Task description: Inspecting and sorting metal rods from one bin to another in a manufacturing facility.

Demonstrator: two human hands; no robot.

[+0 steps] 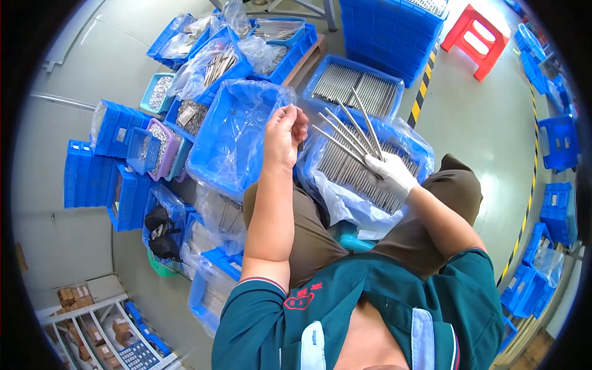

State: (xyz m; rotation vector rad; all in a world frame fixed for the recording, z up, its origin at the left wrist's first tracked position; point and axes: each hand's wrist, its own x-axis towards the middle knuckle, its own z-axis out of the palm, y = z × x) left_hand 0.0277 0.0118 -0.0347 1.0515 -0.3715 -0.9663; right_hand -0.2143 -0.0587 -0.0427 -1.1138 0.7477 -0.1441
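Observation:
My right hand [391, 174], in a white glove, grips several thin metal rods [366, 122] that fan out up and to the left. It is above a blue bin [425, 150] lined with clear plastic, where rows of similar rods [345, 176] lie side by side. My bare left hand [285, 137] is raised with its fingers curled in, at the right edge of another plastic-lined blue bin [225, 139] that shows no rods inside. Whatever may be between those fingers is hidden.
Beyond the rods stands another bin [396, 98] of rods, with a tall blue crate stack [388, 37] behind it. Blue crates [92, 176] and small trays of metal parts [161, 148] crowd the left. A red stool [475, 42] stands far right past striped floor tape [424, 86].

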